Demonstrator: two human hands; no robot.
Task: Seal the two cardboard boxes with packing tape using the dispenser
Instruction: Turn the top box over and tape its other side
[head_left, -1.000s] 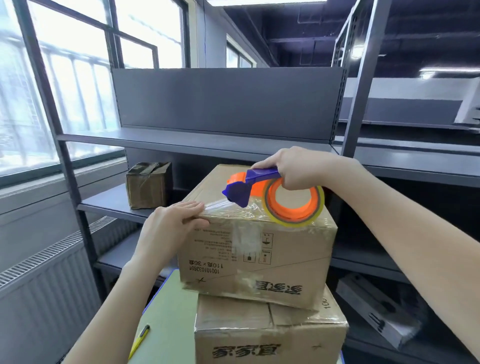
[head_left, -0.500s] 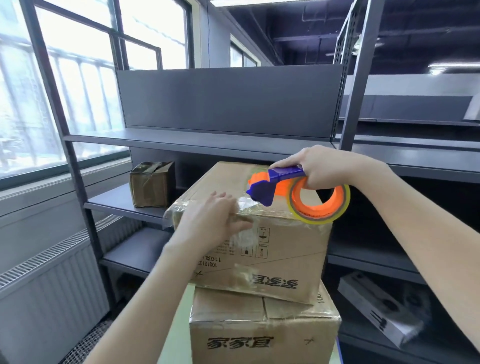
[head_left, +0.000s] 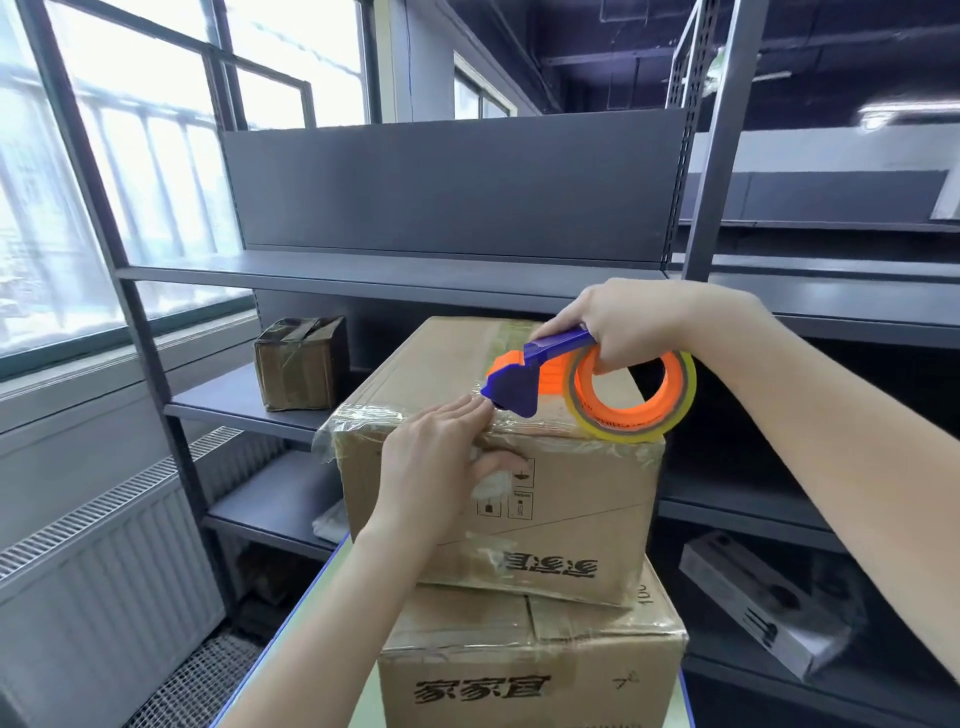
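Observation:
Two brown cardboard boxes are stacked in front of me, the upper box (head_left: 582, 525) resting on the lower box (head_left: 530, 670). My right hand (head_left: 639, 325) grips the blue and orange tape dispenser (head_left: 587, 384), whose blue head touches the upper box's near top edge. Clear tape lies wrinkled along that edge. My left hand (head_left: 441, 467) presses flat on the front face just below the edge, fingertips next to the dispenser head.
Grey metal shelving (head_left: 415, 275) stands right behind the boxes. A small taped box (head_left: 301, 364) sits on a lower shelf at left. A radiator (head_left: 104, 571) and windows line the left wall. A grey flat package (head_left: 763, 603) lies low on the right.
My right hand has drawn the dispenser to the right along the box's top edge. My left hand slid right after it, smoothing the tape. The view has tilted and shifted a little.

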